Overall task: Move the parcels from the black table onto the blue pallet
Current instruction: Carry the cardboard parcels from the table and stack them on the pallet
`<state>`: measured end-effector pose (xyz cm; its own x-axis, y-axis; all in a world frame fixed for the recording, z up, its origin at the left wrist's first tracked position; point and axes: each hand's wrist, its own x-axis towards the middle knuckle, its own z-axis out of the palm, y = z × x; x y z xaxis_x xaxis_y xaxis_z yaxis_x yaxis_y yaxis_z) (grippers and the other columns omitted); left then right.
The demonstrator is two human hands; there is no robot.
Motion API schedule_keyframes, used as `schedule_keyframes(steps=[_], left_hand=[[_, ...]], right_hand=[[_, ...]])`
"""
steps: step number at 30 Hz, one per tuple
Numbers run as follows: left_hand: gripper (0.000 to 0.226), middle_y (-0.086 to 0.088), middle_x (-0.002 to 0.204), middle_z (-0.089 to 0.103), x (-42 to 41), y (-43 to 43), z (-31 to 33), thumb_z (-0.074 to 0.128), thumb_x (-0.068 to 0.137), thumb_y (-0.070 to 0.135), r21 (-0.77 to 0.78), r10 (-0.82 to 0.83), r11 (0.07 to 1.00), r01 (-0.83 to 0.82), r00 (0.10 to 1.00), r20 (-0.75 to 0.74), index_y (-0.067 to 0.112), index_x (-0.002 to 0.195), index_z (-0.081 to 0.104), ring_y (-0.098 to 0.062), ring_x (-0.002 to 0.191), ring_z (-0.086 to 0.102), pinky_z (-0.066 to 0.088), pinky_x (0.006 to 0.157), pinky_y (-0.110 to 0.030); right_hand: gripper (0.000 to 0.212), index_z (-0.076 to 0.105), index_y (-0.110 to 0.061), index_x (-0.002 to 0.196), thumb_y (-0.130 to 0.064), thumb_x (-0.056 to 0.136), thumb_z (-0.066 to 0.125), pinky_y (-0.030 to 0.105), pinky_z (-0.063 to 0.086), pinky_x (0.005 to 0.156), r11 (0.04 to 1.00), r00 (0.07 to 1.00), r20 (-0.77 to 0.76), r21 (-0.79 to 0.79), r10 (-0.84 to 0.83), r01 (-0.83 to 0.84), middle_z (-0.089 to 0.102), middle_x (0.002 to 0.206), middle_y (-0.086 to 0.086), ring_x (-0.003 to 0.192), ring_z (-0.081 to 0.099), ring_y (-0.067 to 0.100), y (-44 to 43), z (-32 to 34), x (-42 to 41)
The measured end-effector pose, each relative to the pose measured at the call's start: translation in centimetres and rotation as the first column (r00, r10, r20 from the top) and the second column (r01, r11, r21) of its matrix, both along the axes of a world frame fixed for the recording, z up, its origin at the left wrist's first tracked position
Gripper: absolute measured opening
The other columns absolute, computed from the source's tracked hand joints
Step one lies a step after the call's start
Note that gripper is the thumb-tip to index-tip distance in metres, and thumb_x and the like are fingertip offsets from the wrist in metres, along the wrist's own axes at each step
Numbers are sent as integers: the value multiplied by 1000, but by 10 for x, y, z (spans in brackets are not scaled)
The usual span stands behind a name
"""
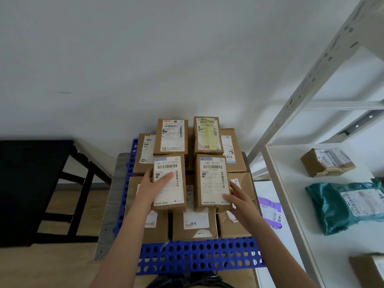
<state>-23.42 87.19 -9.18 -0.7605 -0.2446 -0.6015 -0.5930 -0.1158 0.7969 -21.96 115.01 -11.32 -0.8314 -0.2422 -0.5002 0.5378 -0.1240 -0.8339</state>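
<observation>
Parcels [195, 223] sit stacked on blue pallet [197, 256], mid to far edge; left hand [152, 185] grip holds left top parcel [169, 181], right hand [239, 199] grip holds right top parcel [214, 181]; judgement: square both flush, release evenly.

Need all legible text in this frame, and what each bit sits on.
"585- J51 28 (WSD)": white label on the left front brown cardboard parcel, gripped by the left hand.
"580- 10-24": white label on the right front brown cardboard parcel, gripped by the right hand.
"淘宝": white label on the lower middle brown cardboard box.
All other labels and barcodes: too small or blurred to read.
</observation>
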Motion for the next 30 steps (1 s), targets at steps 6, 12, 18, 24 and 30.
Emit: schedule_keyframes(steps=[6, 12, 18, 24, 30], left_hand=[[42, -2, 100, 74, 1, 0, -3, 79, 75, 27, 105, 26, 994, -27, 1000, 15, 24, 112, 60, -20, 86, 73, 59, 67, -36], [44, 1, 94, 75, -1, -1, -3, 82, 72, 27, 142, 3, 990, -5, 1000, 15, 25, 111, 60, -17, 81, 74, 58, 61, -34], [57, -2, 100, 74, 0, 0, -2, 84, 68, 27, 165, -18, 986, 20, 1000, -14, 22, 119, 58, -19, 84, 73, 59, 65, -36], [57, -3, 103, 73, -2, 2, -4, 83, 69, 27, 177, -16, 984, 20, 1000, -25, 22, 120, 57, -20, 87, 73, 59, 70, -39], [56, 1, 94, 76, -1, -4, -4, 82, 63, 31, 260, -4, 965, 19, 998, -59, 25, 114, 60, -19, 85, 73, 59, 60, -32]], right_hand=[[61, 51, -25, 135, -17, 79, 74, 30, 56, 82, 1000, 1000, -3, -7, 16, -16, 68, 120, 6, 110, 67, 22, -2, 0, -2], [66, 48, -20, 139, -18, 77, 67, 31, 55, 83, 1000, 1000, 16, -21, 11, -10, 67, 123, 8, 111, 66, 23, -5, -2, -1], [54, 47, -21, 140, -9, 89, 60, 46, 50, 99, 999, 999, 9, 2, 34, -34, 64, 126, 9, 116, 63, 25, -8, 0, -3], [61, 47, -24, 141, -17, 82, 65, 42, 51, 96, 999, 1000, -8, 30, 27, -27, 62, 129, 9, 115, 63, 24, -9, 3, -2], [72, 44, -31, 142, -38, 75, 70, 50, 38, 111, 993, 999, -39, 119, 4, 0, 53, 137, 7, 126, 53, 23, -6, 8, -6]])
